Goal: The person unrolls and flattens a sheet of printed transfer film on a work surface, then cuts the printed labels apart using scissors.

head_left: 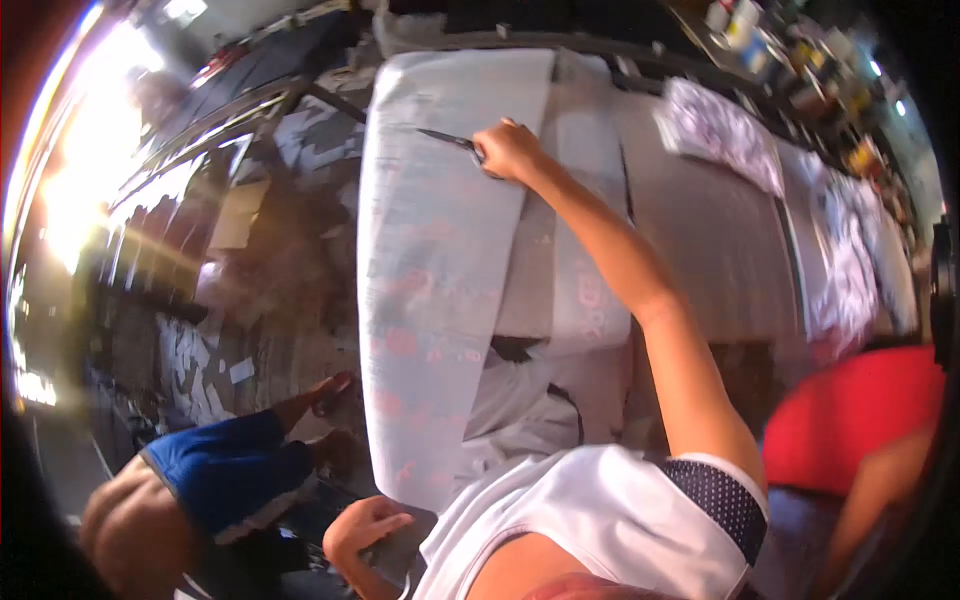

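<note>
My right hand (508, 152) is closed around the handles of dark scissors (450, 139), whose blades point left over the far part of a long white translucent sheet (425, 240). The sheet lies along the table, with faint red print on it. My left hand (368, 527) is low in the view, beside the sheet's near left corner, its fingers apart and nothing visible in them. Grey fabric (525, 405) lies rumpled on the table between the sheet and my white shirt.
A bundle in clear plastic (722, 135) and pale crumpled cloth (848, 265) lie to the right. At the right edge is a person in red (850, 420). Another person, in blue shorts (225, 470), bends at lower left. Scraps (190, 370) litter the floor.
</note>
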Tool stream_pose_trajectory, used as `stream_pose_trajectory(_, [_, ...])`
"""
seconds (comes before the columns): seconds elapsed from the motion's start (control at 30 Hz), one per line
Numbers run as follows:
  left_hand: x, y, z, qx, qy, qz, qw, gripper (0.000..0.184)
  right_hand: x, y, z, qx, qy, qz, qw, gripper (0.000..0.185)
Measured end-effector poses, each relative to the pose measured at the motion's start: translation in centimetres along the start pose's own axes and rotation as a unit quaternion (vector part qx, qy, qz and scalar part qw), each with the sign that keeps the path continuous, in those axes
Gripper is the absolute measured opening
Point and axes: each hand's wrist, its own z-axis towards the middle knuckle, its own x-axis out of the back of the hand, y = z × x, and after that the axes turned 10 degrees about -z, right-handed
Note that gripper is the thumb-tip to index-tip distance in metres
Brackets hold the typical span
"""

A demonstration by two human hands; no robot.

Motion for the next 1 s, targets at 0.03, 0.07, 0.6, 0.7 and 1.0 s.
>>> stream_pose_trajectory(0.03, [0.6,-1.2,-1.5,-0.042,0.092,0.009,0.995,0.029,1.9,-0.1,-0.4,-0.021,-0.063,0.027,0.997,0.016])
stream_pose_trajectory(0.07, [1.2,-0.4,-3.6,-0.080,0.139,-0.051,0.986,0.023,3.3,-0.5,-1.2,-0.041,-0.125,0.057,0.990,0.017])
stream_pose_trajectory(0.6, [-14.0,19.6,16.6,-0.468,0.074,0.165,0.865,0.087,7.7,-2.8,-17.0,-0.122,0.161,0.215,0.955,0.014])
stream_pose_trajectory(0.7, [-15.4,21.1,18.5,-0.470,0.005,0.085,0.878,0.061,2.7,-2.4,-8.2,-0.100,0.191,0.164,0.962,0.022])
stream_pose_trajectory(1.0, [-5.2,24.6,8.4,-0.576,-0.116,-0.115,0.801,0.027,-0.5,1.5,2.0,-0.017,-0.146,0.023,0.989,0.033])
